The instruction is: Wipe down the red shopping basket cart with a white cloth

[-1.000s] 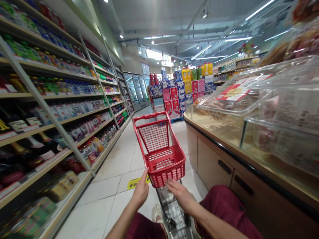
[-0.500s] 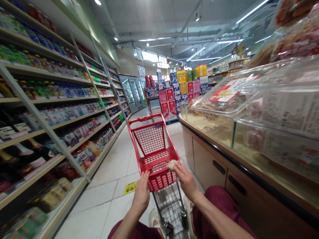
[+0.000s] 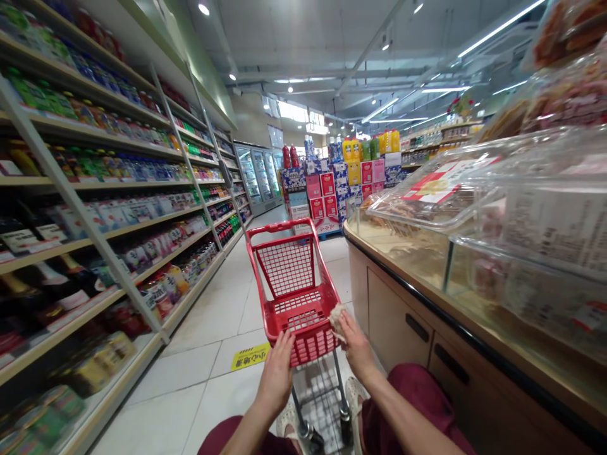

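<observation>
A red shopping cart (image 3: 293,346) with a plastic mesh basket stands before my knees. My left hand (image 3: 276,373) lies at the near left corner of its basket, fingers stretched out and holding nothing. At the near right corner, my right hand (image 3: 356,344) is closed on a crumpled off-white cloth (image 3: 337,314). The cloth lies against the basket's right rim; part of it is hidden under my fingers. The basket's inside shows only red mesh. Below it, the cart's wheels (image 3: 309,436) stand between my shoes.
Drink shelves (image 3: 142,183) line the left side. A wooden counter (image 3: 396,303) with clear food packs (image 3: 441,183) stands close on the right. Stacked drink boxes (image 3: 327,196) and glass-door fridges (image 3: 258,177) are farther ahead. A yellow sign (image 3: 250,357) lies on the tiled floor.
My right hand and the cloth have shifted slightly right and outward along the basket's right rim. My left hand has moved slightly right on the near edge. The view has tilted a little.
</observation>
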Demonstrator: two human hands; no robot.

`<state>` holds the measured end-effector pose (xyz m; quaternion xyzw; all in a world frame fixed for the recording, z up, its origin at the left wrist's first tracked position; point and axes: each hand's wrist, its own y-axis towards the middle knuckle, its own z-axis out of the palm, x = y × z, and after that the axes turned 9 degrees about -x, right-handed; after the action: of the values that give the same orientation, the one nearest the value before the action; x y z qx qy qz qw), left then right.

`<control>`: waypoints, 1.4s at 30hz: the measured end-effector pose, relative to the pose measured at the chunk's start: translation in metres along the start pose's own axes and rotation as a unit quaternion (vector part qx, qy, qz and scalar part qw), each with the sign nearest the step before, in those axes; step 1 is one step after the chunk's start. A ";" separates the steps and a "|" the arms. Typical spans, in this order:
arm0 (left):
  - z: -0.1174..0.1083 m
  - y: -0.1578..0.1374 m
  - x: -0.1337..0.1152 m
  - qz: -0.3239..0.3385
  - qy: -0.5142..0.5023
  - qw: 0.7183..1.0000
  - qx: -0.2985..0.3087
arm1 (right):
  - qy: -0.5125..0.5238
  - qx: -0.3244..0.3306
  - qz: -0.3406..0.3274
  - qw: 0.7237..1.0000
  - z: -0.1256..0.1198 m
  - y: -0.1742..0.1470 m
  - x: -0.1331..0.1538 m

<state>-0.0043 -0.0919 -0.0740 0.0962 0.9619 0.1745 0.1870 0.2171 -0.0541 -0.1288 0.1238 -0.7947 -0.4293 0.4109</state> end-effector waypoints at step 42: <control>0.008 -0.027 0.028 -0.071 -0.022 0.992 -0.105 | 0.007 0.096 -0.252 0.963 0.033 -0.004 0.060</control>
<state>-0.0297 -0.1077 -0.1002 0.0112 0.9382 0.2587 0.2295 0.1539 -0.0704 -0.1083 0.3618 -0.7723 -0.4398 0.2816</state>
